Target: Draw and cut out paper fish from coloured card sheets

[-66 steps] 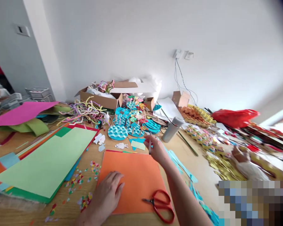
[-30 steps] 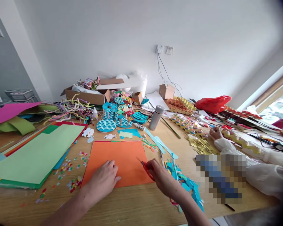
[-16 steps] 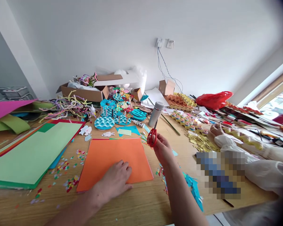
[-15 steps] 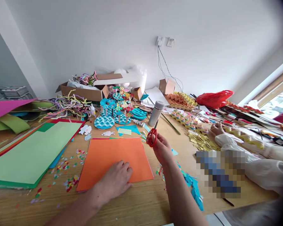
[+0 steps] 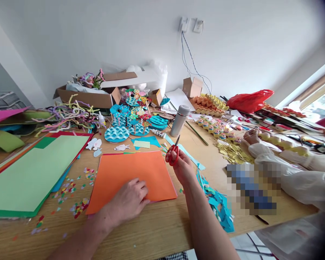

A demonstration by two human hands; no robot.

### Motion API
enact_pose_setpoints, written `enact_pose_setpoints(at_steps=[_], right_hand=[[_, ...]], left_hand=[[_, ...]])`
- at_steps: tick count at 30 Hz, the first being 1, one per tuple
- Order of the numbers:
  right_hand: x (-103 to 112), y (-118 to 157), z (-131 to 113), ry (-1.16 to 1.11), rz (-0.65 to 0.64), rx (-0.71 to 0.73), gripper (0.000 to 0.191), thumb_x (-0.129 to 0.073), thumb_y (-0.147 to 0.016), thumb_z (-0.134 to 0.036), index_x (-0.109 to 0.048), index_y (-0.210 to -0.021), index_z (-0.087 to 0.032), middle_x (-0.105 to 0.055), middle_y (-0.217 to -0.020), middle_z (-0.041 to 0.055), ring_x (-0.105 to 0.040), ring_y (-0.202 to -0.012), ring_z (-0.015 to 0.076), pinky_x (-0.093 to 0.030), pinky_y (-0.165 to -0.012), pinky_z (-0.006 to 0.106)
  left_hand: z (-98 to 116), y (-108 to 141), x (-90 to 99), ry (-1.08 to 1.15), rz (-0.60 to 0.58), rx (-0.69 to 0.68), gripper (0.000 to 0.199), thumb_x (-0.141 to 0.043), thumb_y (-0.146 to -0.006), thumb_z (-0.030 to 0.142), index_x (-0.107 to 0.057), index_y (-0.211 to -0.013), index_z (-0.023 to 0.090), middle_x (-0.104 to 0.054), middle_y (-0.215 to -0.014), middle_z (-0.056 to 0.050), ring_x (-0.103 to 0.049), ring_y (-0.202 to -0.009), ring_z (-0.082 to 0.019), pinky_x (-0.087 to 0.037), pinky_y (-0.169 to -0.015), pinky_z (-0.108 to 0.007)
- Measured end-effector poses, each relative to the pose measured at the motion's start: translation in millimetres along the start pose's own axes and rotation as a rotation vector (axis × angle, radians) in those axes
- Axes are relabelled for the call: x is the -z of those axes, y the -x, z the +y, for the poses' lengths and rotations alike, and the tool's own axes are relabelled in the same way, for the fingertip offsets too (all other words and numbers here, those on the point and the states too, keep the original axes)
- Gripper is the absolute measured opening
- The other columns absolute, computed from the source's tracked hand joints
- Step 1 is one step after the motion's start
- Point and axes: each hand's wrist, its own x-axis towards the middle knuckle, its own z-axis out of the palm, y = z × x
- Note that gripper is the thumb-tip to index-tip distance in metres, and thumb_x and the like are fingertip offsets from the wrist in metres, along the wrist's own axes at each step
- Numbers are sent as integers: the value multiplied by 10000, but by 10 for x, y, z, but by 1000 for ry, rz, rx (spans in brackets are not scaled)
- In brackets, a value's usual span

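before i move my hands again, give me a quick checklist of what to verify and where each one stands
1. Scissors gripped in the right hand: ok, blades point upward.
2. Scissor blades fully closed: cannot tell, too small to judge.
3. Left hand resting on the orange sheet: ok, near its lower edge.
4. Orange sheet squared with the paper under it: not ok, a pink edge peeks out at the lower left corner.
5. Flask standing: ok.
6. Co-worker's hand apart from yours: ok, off to the right.
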Motion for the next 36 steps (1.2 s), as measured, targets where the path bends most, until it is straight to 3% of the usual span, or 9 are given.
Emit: enact_pose_setpoints(at_steps=[9, 13, 18, 25, 29, 36], right_hand=[[2, 9, -4, -33, 58, -15, 272, -750, -685, -363, -610, -843, -192, -613, -704, -9, -532, -601, 109, -386, -553, 244], [36, -10, -6, -20, 172, 8, 325, -783, -623, -385, -560, -751, -186, -620, -640, -21, -506, -530, 93, -365, -508, 230], [133, -41, 10, 126, 309, 8, 387, -798, -599, -423, -531, -739, -180, -625, -577, -31, -487, -466, 77, -345, -463, 212], [137, -17, -36, 341, 314, -113, 465, -787, -561, -524, -504, -716, -189, -634, -519, -17, -494, -426, 93, -344, -418, 213], [139, -13, -43, 417, 317, -168, 458, -759, -583, -560, -494, -684, -200, -631, -487, -1, -489, -400, 101, -348, -406, 220], [56, 28, 0, 382, 157, -332, 489, -558, -718, -687, -486, -704, -204, -665, -544, 55, -609, -461, 161, -382, -409, 224]], left_hand=[[-22, -9, -53, -3, 39, 22, 240, -397, -881, 148, -610, -772, 168, -628, -814, -40, -566, -758, -183, -415, -692, -306], [-32, -14, -76, 26, 61, 77, 249, -390, -870, 133, -609, -758, 172, -632, -802, -37, -576, -727, -173, -398, -661, -286], [-83, -33, -37, 227, 97, 206, 212, -425, -826, 130, -601, -718, 178, -634, -768, -13, -574, -669, -137, -370, -622, -247], [-144, -49, -1, 510, 130, 383, 116, -499, -695, 143, -605, -671, 183, -632, -691, 0, -561, -649, -138, -374, -607, -235], [-195, -32, 35, 740, 147, 435, 62, -510, -694, 191, -570, -687, 177, -603, -667, 5, -544, -631, -141, -393, -582, -234], [-174, 60, 202, 749, 377, 401, 90, -478, -806, 250, -526, -760, 189, -595, -728, 1, -581, -715, -150, -443, -660, -244]])
